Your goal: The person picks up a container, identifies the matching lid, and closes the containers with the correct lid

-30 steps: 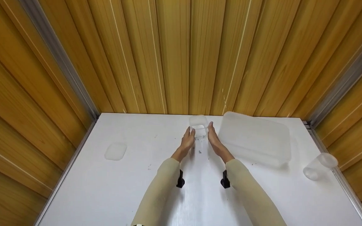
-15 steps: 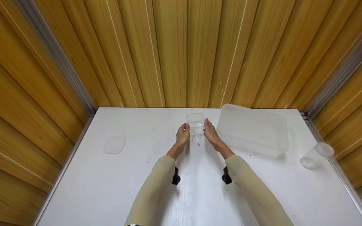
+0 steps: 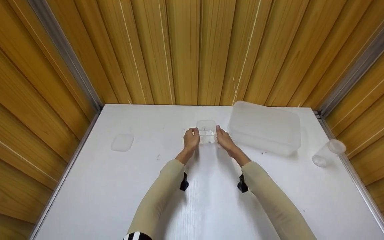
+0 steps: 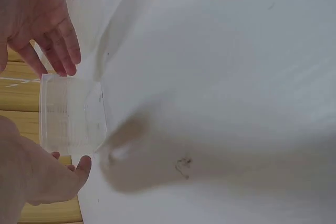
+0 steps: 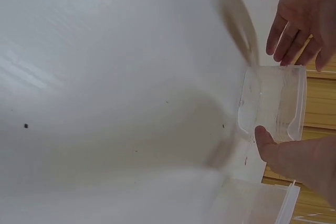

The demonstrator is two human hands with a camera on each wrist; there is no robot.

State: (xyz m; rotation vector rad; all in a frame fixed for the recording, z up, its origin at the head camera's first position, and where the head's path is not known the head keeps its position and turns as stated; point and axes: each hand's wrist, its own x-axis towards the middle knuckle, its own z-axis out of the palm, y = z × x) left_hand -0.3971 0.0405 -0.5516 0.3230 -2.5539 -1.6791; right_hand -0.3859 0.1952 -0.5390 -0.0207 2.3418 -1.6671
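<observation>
A small clear plastic container (image 3: 207,139) stands between my hands near the back of the white table; it also shows in the left wrist view, its rim on the far side from the tabletop. My left hand (image 3: 191,138) touches its left side with nearly straight fingers, the thumb apart from them. On the opposite side, my right hand (image 3: 224,139) rests its extended fingers against the wall. The right wrist view shows the right thumb (image 5: 264,139) beside the container's lower edge. Whether the container's base touches the tabletop is hard to tell.
A flat, rounded translucent lid (image 3: 122,142) lies at the left. Close to my right hand is a large translucent box (image 3: 265,128). Farther right, a clear cylindrical jar (image 3: 327,154) lies near the table's edge. Wood-patterned panels (image 3: 178,50) wall the back and sides.
The small container has come toward me, away from the back edge of the table, with both hands staying at its sides. The head view has tilted slightly. The lid, box and jar stay put.
</observation>
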